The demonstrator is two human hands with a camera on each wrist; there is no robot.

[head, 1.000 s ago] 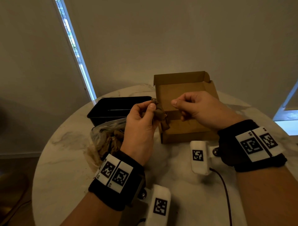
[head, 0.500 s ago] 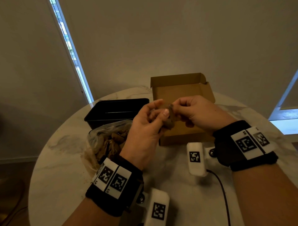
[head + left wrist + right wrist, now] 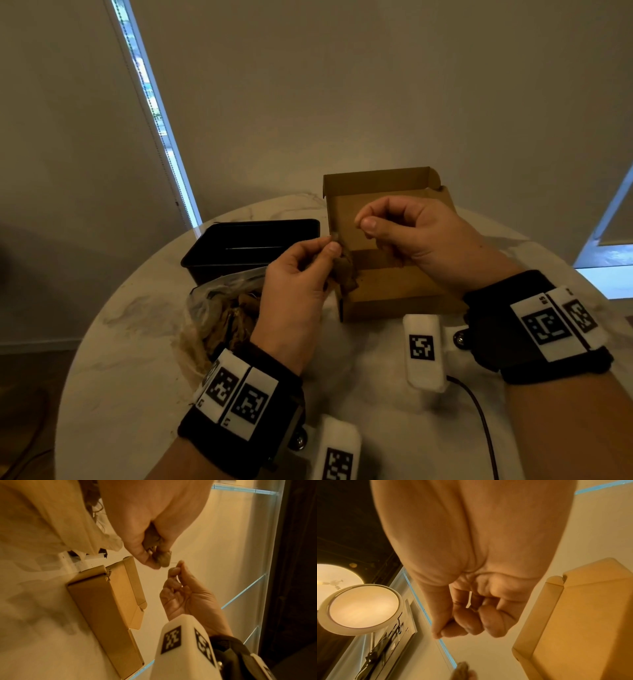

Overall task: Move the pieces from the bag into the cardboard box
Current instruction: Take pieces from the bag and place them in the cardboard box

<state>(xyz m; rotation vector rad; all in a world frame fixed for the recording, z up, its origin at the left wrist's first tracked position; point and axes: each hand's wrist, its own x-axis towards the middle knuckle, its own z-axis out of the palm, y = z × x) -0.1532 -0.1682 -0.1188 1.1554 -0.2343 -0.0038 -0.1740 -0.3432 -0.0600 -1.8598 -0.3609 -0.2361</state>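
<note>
The left hand (image 3: 294, 277) pinches a lumpy brown piece (image 3: 344, 267) beside the open cardboard box (image 3: 387, 298); the right hand (image 3: 411, 233) pinches a hair-thin thread (image 3: 173, 562), over the marbled worktop (image 3: 144, 342).

The hands have drawn apart, right hand (image 3: 411, 236) withdrawn.

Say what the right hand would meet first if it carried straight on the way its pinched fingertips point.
Probably the brown piece pinched in the left hand: the right hand points leftward at it, above the cardboard box. Depth is unclear.
</note>
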